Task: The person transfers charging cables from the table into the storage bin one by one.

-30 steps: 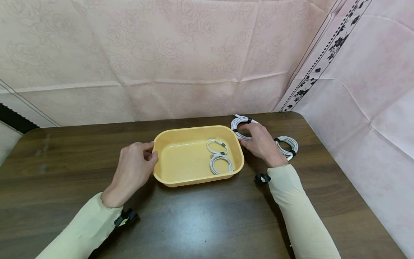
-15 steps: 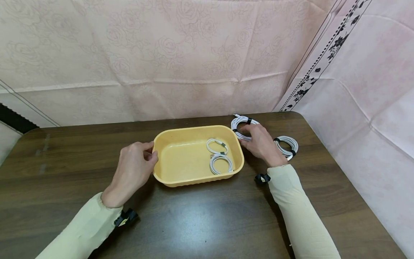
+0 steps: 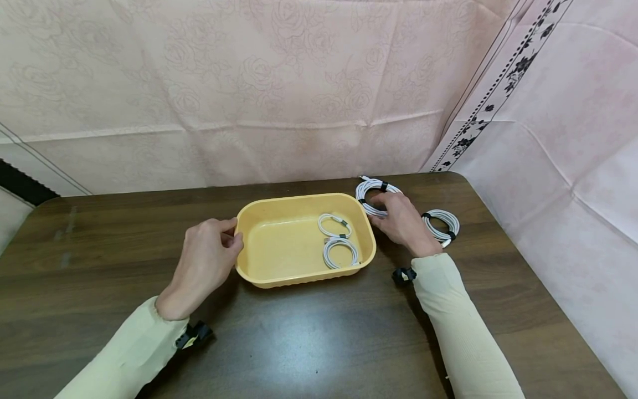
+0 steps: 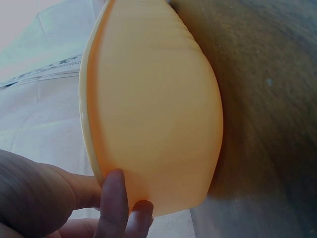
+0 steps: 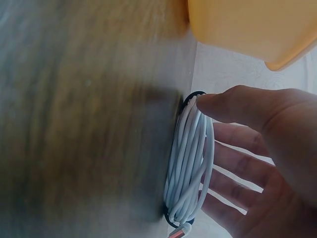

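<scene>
A yellow plastic basin [image 3: 284, 252] sits on the table, with two small coils of white cable, an upper coil [image 3: 335, 224] and a lower coil [image 3: 340, 254], at its right end. My left hand [image 3: 206, 260] pinches the basin's left rim; in the left wrist view its fingers [image 4: 115, 203] lie against the outer wall. Just right of the basin, my right hand [image 3: 402, 221] holds a larger coil of white cable [image 3: 366, 194] bound with black ties. The right wrist view has the thumb [image 5: 233, 104] on the near side of this coil [image 5: 188, 158] and the other fingers behind it.
Another tied coil of white cable [image 3: 443, 224] lies right of my right hand. The dark wooden table [image 3: 299, 343] ends at the back against a pink floral cloth [image 3: 279, 111]. More cloth [image 3: 563, 166] hangs along the right side.
</scene>
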The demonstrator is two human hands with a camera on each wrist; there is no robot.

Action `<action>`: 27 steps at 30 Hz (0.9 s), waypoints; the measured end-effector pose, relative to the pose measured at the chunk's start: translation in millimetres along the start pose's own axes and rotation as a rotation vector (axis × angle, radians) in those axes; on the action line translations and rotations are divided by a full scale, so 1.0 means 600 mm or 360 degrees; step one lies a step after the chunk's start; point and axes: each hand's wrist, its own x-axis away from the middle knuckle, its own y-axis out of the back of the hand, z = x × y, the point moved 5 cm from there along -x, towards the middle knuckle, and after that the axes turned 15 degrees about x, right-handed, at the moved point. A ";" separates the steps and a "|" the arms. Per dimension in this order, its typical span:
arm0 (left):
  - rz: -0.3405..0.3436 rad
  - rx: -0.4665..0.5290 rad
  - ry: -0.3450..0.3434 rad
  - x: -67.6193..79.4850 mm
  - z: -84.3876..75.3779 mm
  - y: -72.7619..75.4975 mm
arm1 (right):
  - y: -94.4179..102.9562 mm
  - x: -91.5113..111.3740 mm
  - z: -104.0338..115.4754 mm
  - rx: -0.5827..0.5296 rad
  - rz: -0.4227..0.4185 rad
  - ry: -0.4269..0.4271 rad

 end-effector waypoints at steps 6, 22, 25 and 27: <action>-0.0001 -0.0003 -0.0005 0.001 0.000 0.001 | -0.002 -0.001 -0.002 0.0005 0.0035 -0.0014; 0.0001 0.0003 -0.0022 0.001 0.001 0.001 | -0.005 -0.002 -0.006 0.0003 0.0080 0.0013; 0.0004 0.0000 -0.0021 0.001 0.001 0.002 | -0.006 -0.002 -0.006 0.0006 0.0076 0.0015; 0.0005 -0.0001 -0.0021 0.001 0.001 0.002 | -0.005 -0.002 -0.005 0.0011 0.0068 0.0019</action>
